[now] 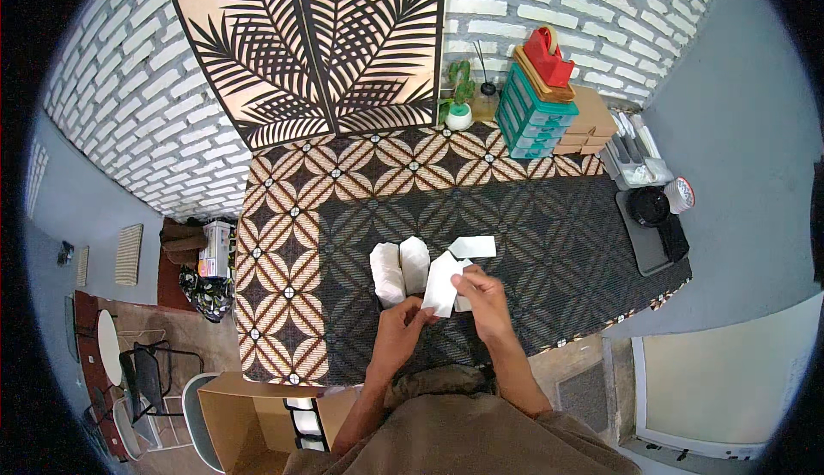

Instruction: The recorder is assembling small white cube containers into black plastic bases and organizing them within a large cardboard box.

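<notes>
Between both hands, just above the table mat, I hold a flat white piece of paper (442, 283) with slanted top corners, like a small envelope or sleeve. My left hand (400, 332) pinches its lower left corner. On its right edge, the thumb and fingers of my right hand (486, 305) are closed. A similar white paper piece (475, 247) lies flat just beyond my right hand, and another pale piece shows partly beneath the held one. Two plump white bundles (388, 274) lie side by side beyond my left hand; their contents cannot be made out.
A dark mat (549, 235) covers part of the patterned tablecloth (288, 295). Teal drawers (534, 119) topped by a red tape dispenser (548, 59) stand at the back, near cardboard boxes (588, 119). A grey tray (648, 252) sits right; an open carton (232, 423) stands lower left.
</notes>
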`<state>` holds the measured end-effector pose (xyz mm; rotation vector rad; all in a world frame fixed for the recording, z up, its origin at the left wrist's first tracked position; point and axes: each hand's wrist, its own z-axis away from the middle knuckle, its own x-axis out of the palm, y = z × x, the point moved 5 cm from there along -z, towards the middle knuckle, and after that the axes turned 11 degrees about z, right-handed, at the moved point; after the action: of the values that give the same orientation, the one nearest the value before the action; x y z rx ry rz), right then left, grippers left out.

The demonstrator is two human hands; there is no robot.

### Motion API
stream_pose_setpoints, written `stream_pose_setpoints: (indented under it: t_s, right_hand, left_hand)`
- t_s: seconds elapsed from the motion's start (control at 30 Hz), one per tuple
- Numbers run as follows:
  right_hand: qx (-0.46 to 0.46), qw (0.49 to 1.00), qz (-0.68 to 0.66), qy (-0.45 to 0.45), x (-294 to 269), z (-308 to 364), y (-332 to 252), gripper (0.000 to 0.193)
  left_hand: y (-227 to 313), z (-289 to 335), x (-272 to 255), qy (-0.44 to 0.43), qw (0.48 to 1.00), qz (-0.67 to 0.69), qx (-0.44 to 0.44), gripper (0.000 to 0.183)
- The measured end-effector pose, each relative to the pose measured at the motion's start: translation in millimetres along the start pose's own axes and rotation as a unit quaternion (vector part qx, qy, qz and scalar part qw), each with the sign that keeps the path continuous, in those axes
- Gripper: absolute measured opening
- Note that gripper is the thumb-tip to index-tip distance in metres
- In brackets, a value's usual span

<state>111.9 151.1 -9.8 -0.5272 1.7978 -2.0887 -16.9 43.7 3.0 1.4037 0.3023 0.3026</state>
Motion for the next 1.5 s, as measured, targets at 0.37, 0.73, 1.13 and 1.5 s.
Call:
stream_pose_setpoints:
  t_s: [0.37,0.73,1.13,1.5]
  right_hand:
    - [0.082,0.990,0.018,-0.116,37,6,9,0.023]
    - [-0.009,1.000,0.024,-0.018,10,-19,-18,0.020]
    - [-0.129,0.925,0.355,0.045,11,-41,13,0.027]
    - [-0.071,0.907,0.402,0.103,-32,-26,37,0.018]
  left_hand:
    - [-14,4,-9,0.040,0.998,-0.017,0.043,0.020]
    - [-34,6,-13,0.048,0.999,0.005,0.002,0.021]
    - [-33,7,-32,0.205,0.971,0.056,0.114,0.043]
    - [-35,6,-22,0.155,0.982,0.073,0.074,0.034]
